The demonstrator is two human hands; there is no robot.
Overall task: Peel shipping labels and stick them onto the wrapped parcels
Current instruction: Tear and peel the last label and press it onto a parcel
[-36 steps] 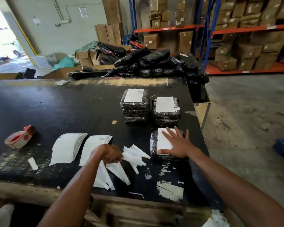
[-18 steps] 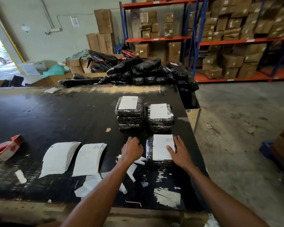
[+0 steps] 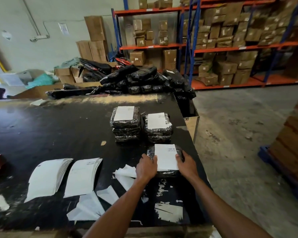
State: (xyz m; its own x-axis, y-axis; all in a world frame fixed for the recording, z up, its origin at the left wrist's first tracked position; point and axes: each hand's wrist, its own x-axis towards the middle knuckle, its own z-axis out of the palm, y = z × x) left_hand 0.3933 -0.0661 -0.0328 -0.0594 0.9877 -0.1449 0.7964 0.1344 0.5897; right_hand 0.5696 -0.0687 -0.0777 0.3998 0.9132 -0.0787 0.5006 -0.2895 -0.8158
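Two bare hands grip the sides of a labelled, black-wrapped parcel near the right edge of a black worktable.

The left hand (image 3: 147,166) clasps the parcel's left side, fingers curled over its top edge, and the right hand (image 3: 186,164) clasps its right side the same way; both hold the parcel (image 3: 165,173), which lies flat on the table (image 3: 58,127) with a white shipping label (image 3: 166,157) covering most of its top. Just left of the left hand lie loose scraps of white backing paper (image 3: 126,172). Further left sit two fanned stacks of labels (image 3: 65,176), side by side. Beyond the held parcel stand two short stacks of labelled parcels (image 3: 141,124). At the table's far edge is a heap of black-wrapped parcels (image 3: 139,79).
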